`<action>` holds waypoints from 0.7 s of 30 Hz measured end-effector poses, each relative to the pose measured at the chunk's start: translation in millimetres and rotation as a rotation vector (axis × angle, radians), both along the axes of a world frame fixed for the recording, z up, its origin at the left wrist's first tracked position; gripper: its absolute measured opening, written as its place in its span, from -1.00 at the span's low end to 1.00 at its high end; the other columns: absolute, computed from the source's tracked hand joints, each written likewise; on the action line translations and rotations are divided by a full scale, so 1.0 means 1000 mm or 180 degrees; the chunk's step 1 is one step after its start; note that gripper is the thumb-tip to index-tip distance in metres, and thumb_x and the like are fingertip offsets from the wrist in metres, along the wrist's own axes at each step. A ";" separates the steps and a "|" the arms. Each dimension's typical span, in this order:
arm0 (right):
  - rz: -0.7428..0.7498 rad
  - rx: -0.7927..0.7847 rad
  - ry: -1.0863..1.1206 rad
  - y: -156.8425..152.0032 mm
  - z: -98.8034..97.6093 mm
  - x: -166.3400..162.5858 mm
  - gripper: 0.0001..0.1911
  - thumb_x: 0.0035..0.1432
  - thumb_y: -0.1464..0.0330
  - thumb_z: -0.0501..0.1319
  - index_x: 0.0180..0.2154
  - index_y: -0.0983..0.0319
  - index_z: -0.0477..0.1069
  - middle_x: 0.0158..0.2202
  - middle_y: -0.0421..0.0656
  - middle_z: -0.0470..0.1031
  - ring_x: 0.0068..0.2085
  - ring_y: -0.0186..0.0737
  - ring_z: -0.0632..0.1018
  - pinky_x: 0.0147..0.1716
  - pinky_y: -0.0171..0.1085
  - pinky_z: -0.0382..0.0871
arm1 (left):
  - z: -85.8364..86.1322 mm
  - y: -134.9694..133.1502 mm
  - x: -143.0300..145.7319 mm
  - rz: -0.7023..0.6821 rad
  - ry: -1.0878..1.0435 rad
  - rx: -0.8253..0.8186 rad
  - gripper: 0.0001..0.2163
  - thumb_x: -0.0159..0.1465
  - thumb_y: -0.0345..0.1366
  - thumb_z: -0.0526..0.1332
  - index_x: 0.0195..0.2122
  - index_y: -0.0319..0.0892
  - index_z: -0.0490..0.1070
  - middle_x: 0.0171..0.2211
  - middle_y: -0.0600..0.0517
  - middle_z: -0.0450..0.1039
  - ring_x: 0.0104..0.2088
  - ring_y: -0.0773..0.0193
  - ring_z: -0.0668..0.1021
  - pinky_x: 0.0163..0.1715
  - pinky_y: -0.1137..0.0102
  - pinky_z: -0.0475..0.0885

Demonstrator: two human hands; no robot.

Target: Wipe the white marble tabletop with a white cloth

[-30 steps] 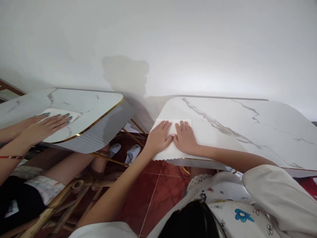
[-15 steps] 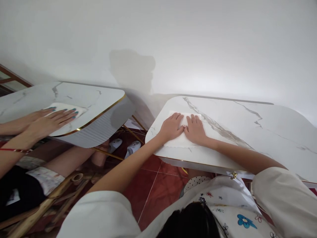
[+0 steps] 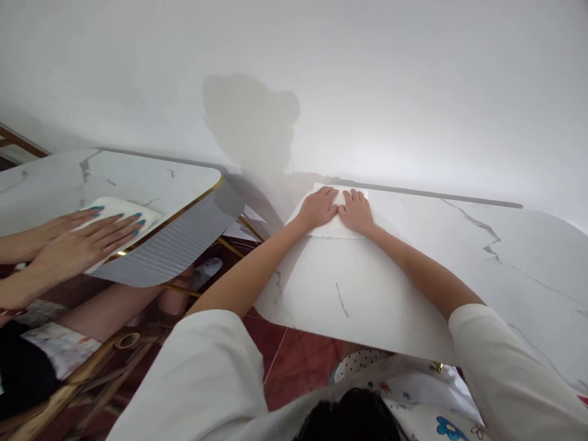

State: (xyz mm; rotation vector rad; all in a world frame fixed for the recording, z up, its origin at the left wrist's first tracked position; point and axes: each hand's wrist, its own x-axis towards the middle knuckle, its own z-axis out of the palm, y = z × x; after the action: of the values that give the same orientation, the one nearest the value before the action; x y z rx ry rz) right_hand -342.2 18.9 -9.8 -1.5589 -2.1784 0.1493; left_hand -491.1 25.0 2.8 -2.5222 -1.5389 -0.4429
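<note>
My left hand and my right hand lie flat side by side, fingers stretched out, pressing a white cloth onto the white marble table. The cloth sits at the table's far left corner, close to the wall. Both arms reach forward over the tabletop in white sleeves.
To the left, another person's two hands with teal nails press a white cloth on a second marble table with a gold rim. A white wall stands right behind both tables. Red floor tiles, a slipper and a wooden chair frame lie below.
My two hands have slid the cloth away from me, from the table's near edge to its far corner by the wall. The other person's hands stay on their cloth.
</note>
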 end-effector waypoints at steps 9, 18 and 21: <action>-0.0091 0.0049 -0.0096 0.044 0.000 0.006 -0.51 0.25 0.33 -0.06 0.18 0.34 0.15 0.24 0.11 0.18 0.22 0.11 0.19 0.11 0.03 0.12 | 0.000 0.046 0.009 -0.0013 -0.0005 0.0032 -0.63 0.25 -0.29 0.00 0.08 -0.21 0.27 0.07 -0.16 0.36 0.07 0.06 0.41 -0.07 0.24 0.41; -0.0097 0.0095 -0.0129 0.035 0.003 0.007 -0.53 0.27 0.34 -0.07 0.18 0.35 0.15 0.23 0.12 0.19 0.22 0.09 0.20 0.12 0.00 0.11 | -0.001 0.044 0.011 -0.0020 -0.0050 0.0027 -0.59 0.26 -0.27 -0.02 0.13 -0.23 0.23 0.11 -0.16 0.33 0.12 0.05 0.37 0.03 0.21 0.36; -0.0154 0.0083 -0.0181 0.030 0.004 0.011 -0.53 0.28 0.33 -0.07 0.17 0.38 0.16 0.25 0.13 0.16 0.24 0.10 0.17 0.14 -0.02 0.10 | -0.002 0.043 0.014 -0.0090 -0.0054 0.0029 -0.58 0.26 -0.27 -0.02 0.14 -0.22 0.22 0.12 -0.15 0.32 0.13 0.06 0.36 0.04 0.22 0.36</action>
State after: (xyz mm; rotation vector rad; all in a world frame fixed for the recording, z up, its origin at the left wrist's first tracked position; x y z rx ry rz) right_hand -330.9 48.9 -6.3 -1.6183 -2.1746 0.0617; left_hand -476.6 67.7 0.8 -2.5428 -1.5052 -0.4750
